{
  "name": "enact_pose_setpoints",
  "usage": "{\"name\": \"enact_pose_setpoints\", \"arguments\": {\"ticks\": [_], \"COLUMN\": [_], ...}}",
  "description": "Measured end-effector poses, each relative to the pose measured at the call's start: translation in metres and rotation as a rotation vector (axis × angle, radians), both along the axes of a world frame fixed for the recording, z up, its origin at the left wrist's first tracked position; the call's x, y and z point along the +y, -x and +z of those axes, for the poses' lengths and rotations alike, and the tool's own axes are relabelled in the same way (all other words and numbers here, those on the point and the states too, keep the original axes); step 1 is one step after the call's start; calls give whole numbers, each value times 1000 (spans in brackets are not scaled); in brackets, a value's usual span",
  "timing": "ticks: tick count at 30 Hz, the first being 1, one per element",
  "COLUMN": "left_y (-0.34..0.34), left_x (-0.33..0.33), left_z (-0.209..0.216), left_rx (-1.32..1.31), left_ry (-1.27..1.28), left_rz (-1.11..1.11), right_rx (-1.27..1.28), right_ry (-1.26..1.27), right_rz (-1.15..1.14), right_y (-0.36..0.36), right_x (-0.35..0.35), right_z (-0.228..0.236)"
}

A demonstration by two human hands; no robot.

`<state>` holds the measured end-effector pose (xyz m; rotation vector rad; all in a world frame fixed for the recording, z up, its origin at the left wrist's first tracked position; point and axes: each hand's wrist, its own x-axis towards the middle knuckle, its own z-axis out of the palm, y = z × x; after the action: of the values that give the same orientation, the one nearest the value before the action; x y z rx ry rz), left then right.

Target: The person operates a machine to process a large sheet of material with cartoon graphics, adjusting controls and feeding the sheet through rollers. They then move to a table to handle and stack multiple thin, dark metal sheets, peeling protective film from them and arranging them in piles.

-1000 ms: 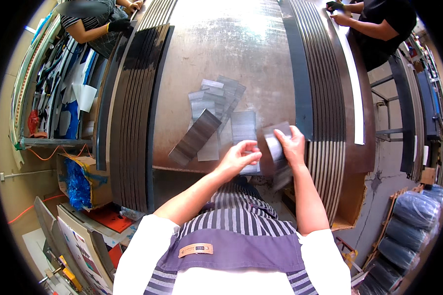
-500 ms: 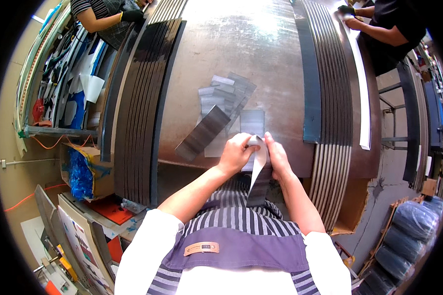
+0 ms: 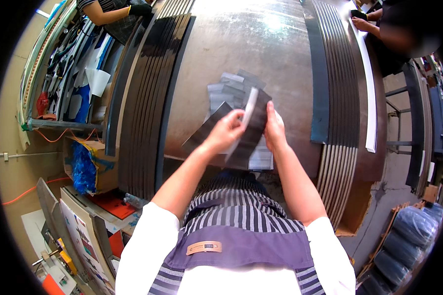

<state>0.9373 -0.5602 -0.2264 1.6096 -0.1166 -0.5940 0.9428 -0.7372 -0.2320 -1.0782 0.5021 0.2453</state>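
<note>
A dark flexible strip (image 3: 259, 116) is held up tilted over the near part of the metal table, slightly blurred. My right hand (image 3: 274, 129) grips its right edge, with the thumb along the front. My left hand (image 3: 225, 130) is closed at the strip's left side, pinching a whitish backing film (image 3: 250, 107) that stands along that edge. How much film is lifted is hard to make out. Beyond my hands lies a loose pile of grey film pieces (image 3: 222, 93). Partly under my left hand rests another dark strip (image 3: 201, 132); a grey piece (image 3: 261, 161) lies at the table's near edge.
Long dark ribbed strips (image 3: 147, 98) line the table's left side, and more ribbed strips (image 3: 337, 73) its right. A long white strip (image 3: 370, 108) lies farther right. Co-workers' gloved hands (image 3: 142, 10) show at far left and far right. A cardboard box (image 3: 106, 167) holds blue plastic.
The dark strip has come up from the table edge and my lap, now raised and tilted between my hands. Both hands have moved slightly up and the left is turned differently.
</note>
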Motion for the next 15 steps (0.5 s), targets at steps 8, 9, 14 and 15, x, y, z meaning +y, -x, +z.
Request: {"name": "enact_pose_setpoints", "arguments": {"ticks": [8, 9, 14, 15], "left_y": [0, 6, -1, -2], "left_x": [66, 65, 9, -5], "left_z": [-34, -44, -56, -59], "left_rx": [-364, -282, -283, -325], "left_ry": [-778, -843, -1018, -1018], "left_rz": [406, 374, 239, 249], "right_rx": [-311, -296, -188, -168], "right_ry": [1556, 1623, 1723, 1700], "right_rz": [444, 507, 591, 572], "right_y": [57, 70, 77, 74], "right_x": [-7, 1, 8, 6], "right_z": [-32, -29, -33, -32]}}
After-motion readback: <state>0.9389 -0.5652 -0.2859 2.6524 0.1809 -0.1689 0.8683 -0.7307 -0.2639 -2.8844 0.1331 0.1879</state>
